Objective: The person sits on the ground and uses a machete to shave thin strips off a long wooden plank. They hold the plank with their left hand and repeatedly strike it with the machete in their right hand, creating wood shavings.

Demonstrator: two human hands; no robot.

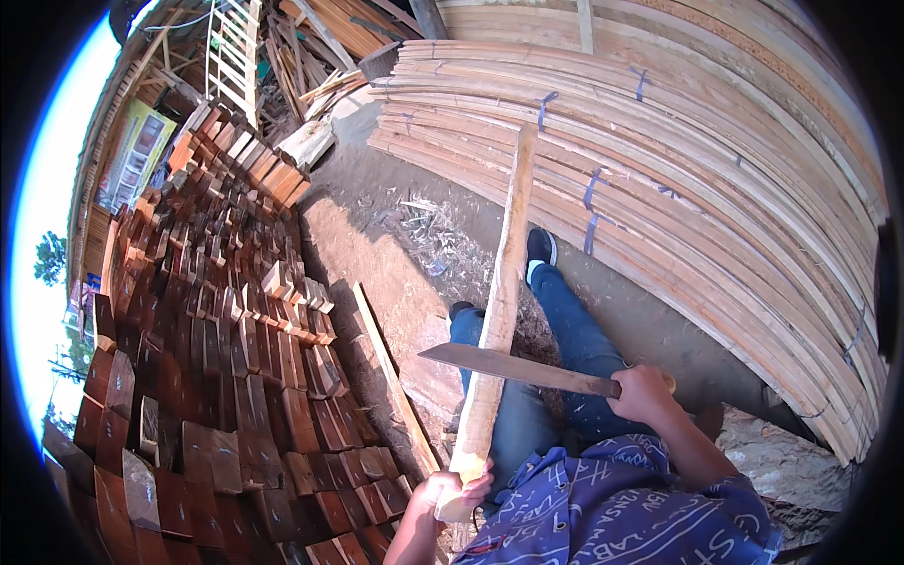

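Observation:
A long, pale, roughly hewn wooden pole (504, 301) slants up and away from me between my legs. Around its near end my left hand (457, 492) is closed. My right hand (645, 395) grips the handle of a machete (513, 365), its fingers wrapped round it. The broad, dull blade points left and lies across the pole's lower half. From this angle I cannot tell whether the blade touches the wood or hovers just above it.
Stacked dark timber blocks (226, 405) fill the left side. Bundles of long strips (603, 141), tied with purple bands, lie on the right. A loose batten (391, 372) rests on the ground beside the stack. Wood shavings (428, 231) litter the dirt; a ladder (233, 56) stands far left.

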